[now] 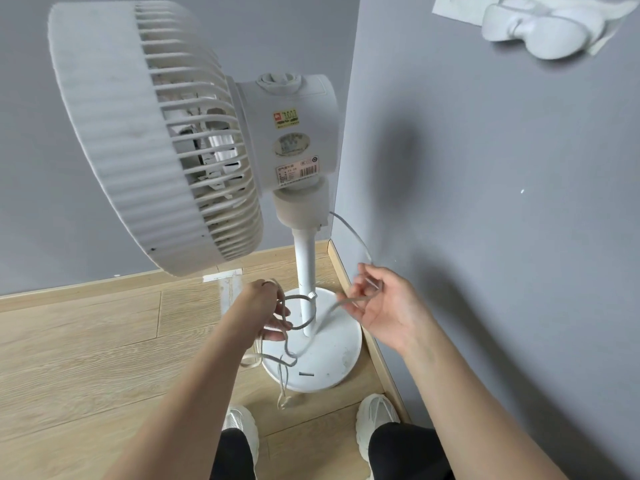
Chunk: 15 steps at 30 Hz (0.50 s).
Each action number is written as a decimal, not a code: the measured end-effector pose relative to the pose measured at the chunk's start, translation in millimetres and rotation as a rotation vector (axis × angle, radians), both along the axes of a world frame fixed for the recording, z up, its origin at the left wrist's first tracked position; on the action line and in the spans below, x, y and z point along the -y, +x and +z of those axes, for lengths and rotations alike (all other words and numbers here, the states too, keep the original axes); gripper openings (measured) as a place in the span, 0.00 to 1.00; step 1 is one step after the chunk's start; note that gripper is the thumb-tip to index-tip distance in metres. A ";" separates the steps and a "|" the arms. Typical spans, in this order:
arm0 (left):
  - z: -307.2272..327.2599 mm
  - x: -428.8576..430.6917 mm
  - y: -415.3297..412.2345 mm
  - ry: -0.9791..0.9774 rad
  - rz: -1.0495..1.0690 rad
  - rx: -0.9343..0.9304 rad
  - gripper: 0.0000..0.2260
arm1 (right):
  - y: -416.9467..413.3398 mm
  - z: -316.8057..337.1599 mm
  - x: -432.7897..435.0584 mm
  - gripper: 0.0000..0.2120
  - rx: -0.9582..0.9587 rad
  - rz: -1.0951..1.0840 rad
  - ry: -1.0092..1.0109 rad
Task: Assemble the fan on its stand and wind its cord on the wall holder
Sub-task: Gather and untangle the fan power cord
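A white fan (pixel 156 140) sits on its white pole (pixel 306 271), which rises from a round base (pixel 332 355) on the wooden floor in a room corner. A grey-white cord (pixel 349 233) leaves the fan's neck and curves down to my right hand (pixel 384 306), which pinches it near the right wall. Loops of the same cord hang from my left hand (pixel 266 310), whose fingers curl round them just left of the pole. More cord dangles over the base. The white wall holder (pixel 540 29) is fixed high on the right wall.
Grey walls meet in the corner behind the fan. A wooden skirting board (pixel 367 341) runs along the right wall. My two white shoes (pixel 375 420) stand on the floor just before the base. Open wooden floor (pixel 86 358) lies to the left.
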<state>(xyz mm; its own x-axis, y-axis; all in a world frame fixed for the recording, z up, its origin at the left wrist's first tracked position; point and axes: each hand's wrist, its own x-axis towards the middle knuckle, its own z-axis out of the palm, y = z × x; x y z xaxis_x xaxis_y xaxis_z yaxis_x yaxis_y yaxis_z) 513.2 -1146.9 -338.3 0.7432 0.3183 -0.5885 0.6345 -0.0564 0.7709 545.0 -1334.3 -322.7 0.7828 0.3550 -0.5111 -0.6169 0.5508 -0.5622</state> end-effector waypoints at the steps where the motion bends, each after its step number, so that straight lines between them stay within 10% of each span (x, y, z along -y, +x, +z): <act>1: -1.4 0.1 1.3 0.008 0.005 -0.020 0.11 | -2.9 1.7 -2.0 0.03 0.030 0.050 0.038; 5: -9.2 -3.5 3.5 0.176 -0.109 -0.085 0.13 | -2.1 6.2 -2.8 0.09 0.049 0.031 0.140; 11: -13.8 -17.1 -0.8 0.489 -0.348 -0.081 0.11 | 9.4 -5.0 11.0 0.09 0.431 -0.129 -0.921; 15: -14.0 -23.2 -2.4 0.513 -0.427 -0.037 0.14 | 6.5 -4.1 11.3 0.10 0.595 -0.099 -1.247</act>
<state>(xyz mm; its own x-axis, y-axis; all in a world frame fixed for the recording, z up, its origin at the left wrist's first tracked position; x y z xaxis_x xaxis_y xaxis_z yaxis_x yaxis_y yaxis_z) 510.8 -1123.7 -352.3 0.8482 0.2472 -0.4685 0.5009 -0.6619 0.5576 551.6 -1345.6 -326.8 0.9876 -0.1542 -0.0299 -0.1011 -0.4786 -0.8722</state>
